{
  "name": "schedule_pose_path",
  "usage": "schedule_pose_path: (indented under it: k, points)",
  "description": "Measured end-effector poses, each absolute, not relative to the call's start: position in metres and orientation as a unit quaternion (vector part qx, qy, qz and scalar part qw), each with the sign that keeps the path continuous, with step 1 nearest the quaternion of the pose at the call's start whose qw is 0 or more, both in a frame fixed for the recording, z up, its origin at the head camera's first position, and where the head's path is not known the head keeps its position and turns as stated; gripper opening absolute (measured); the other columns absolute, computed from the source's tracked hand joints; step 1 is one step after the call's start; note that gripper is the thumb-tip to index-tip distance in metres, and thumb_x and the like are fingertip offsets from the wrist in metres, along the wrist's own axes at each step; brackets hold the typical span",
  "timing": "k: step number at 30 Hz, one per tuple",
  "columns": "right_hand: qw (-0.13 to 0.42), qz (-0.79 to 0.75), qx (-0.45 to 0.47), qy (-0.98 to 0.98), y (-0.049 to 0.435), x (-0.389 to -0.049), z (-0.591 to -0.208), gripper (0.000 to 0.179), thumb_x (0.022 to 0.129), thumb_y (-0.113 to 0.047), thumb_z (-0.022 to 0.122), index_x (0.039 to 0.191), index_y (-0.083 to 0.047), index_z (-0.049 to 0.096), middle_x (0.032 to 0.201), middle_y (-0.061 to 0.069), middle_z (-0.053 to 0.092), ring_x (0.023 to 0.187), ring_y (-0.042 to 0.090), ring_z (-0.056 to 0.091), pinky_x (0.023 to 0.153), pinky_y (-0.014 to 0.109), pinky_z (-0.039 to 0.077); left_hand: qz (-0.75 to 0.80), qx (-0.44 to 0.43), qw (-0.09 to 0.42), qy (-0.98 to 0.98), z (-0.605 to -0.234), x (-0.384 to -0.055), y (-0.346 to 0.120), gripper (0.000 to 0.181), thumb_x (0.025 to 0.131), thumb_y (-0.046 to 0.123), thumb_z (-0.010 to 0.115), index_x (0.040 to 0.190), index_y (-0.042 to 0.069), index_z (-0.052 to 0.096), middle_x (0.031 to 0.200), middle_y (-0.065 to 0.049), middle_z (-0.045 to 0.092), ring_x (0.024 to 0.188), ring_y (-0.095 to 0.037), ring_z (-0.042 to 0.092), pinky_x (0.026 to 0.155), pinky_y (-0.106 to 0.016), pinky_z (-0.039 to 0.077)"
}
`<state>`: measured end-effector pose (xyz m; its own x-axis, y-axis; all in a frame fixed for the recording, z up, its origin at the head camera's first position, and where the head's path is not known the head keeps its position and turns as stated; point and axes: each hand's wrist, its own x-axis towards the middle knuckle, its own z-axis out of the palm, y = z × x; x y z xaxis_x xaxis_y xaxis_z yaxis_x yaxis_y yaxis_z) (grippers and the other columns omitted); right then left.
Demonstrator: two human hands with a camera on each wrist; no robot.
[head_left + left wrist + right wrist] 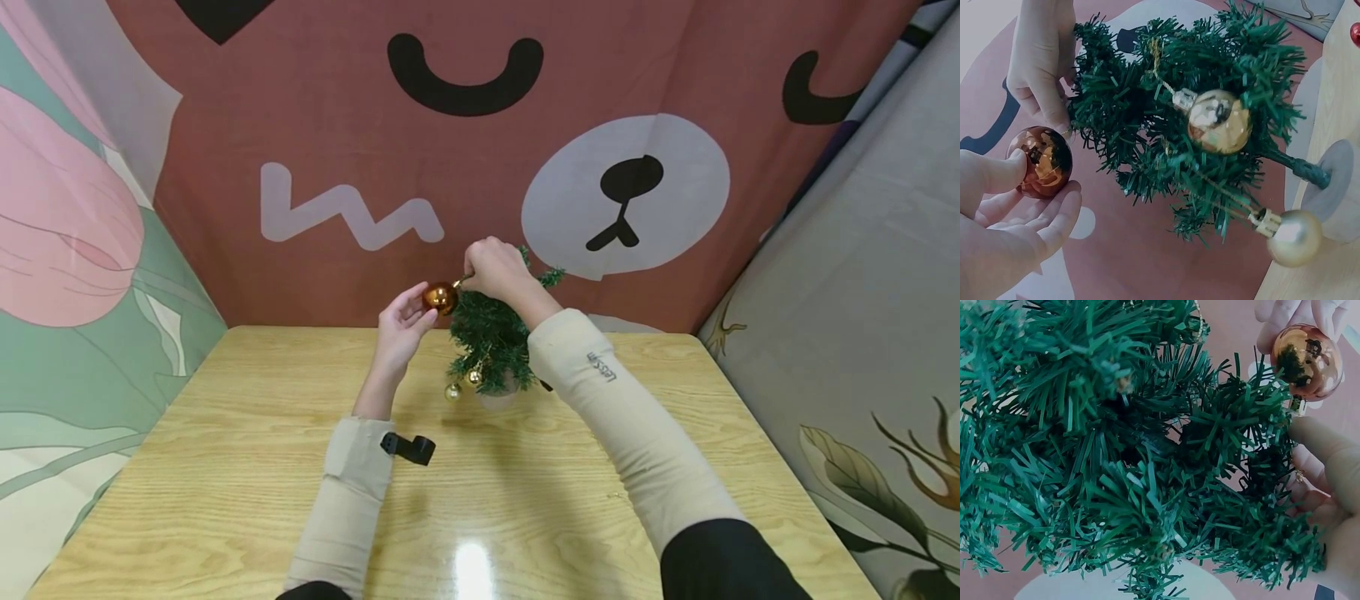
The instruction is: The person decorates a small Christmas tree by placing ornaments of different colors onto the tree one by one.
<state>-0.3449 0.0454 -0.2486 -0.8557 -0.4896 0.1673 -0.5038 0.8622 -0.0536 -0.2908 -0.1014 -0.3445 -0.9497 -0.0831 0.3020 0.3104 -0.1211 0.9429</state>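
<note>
The left hand [400, 329] grips a shiny copper-coloured ball [440, 297] with the thumb on one side and the bent fingers on the other side. The right hand [497, 268] is just beside it, and its fingers pinch at the gold cord [1299, 475] which goes with the small cap [1297, 406] of the ball; the exact place between the fingertips is partly covered. The copper-coloured ball is in the air, well above the table [262, 467], near the upper left side of a small green tree [483, 329] as the head view shows it.

The tree stands upright in a pale pot [498, 402], near the far edge of the table. On its lower branches hang two gold balls: a glossy one [1219, 122], which lies against the needles, and a matte one [1295, 239], which hangs lower on a long thread. At the edge of the left wrist view, a small part of a red ball [1355, 33] is visible.

The person wears light sleeves [637, 433], and a black device [408, 448] is on the left wrist. Behind the table there is a reddish-brown cloth [337, 108] with black and pale drawings.
</note>
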Motion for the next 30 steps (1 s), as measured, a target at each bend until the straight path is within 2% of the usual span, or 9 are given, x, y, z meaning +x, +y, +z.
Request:
schedule_pose_path:
  k: [3,6,10,19,30]
  points:
    - [0.07,0.035,0.247,-0.966,0.045,-0.344,-0.249,0.021,0.08,-0.028,0.068,0.07,-0.011,0.061,0.069,-0.001,0.052,0.063,0.013,0.043,0.053,0.026,0.038,-0.742,-0.08,0.126,-0.654,-0.346,-0.291,-0.101,0.043,0.084,-0.009,0.053,0.127,-0.004,0.045,0.116,-0.024,0.051,0.101,-0.023,0.051,0.085,-0.026,0.043]
    - [0.067,0.019,0.235,-0.969,0.044,-0.344,-0.248,0.018,0.079,-0.028,0.068,0.084,-0.011,0.065,0.085,-0.001,0.057,0.079,0.017,0.049,0.065,0.03,0.045,-0.742,-0.072,0.113,-0.656,-0.347,-0.291,-0.1,0.043,0.085,-0.008,0.054,0.127,-0.003,0.046,0.117,-0.023,0.051,0.1,-0.022,0.05,0.082,-0.025,0.044]
    - [0.062,0.014,0.227,-0.972,0.044,-0.343,-0.247,0.022,0.079,-0.028,0.068,0.091,-0.01,0.067,0.093,0.002,0.059,0.088,0.02,0.05,0.072,0.033,0.045,-0.741,-0.073,0.101,-0.66,-0.349,-0.292,-0.098,0.043,0.085,-0.008,0.053,0.127,-0.004,0.045,0.118,-0.024,0.05,0.102,-0.024,0.05,0.081,-0.024,0.045]
    - [0.075,0.006,0.253,-0.964,0.046,-0.339,-0.247,0.028,0.081,-0.028,0.066,0.101,-0.009,0.064,0.099,0.003,0.059,0.09,0.02,0.05,0.075,0.032,0.045,-0.751,-0.066,0.079,-0.653,-0.354,-0.293,-0.1,0.047,0.086,-0.009,0.052,0.13,-0.003,0.04,0.118,-0.025,0.049,0.104,-0.03,0.051,0.077,-0.025,0.048]
    - [0.138,-0.003,0.306,-0.942,0.055,-0.332,-0.25,0.022,0.083,-0.025,0.064,0.1,-0.011,0.067,0.096,0.004,0.061,0.086,0.021,0.051,0.072,0.034,0.043,-0.72,-0.069,0.096,-0.684,-0.357,-0.292,-0.102,0.048,0.08,-0.008,0.06,0.126,-0.001,0.047,0.117,-0.02,0.052,0.101,-0.028,0.053,0.077,-0.023,0.045]
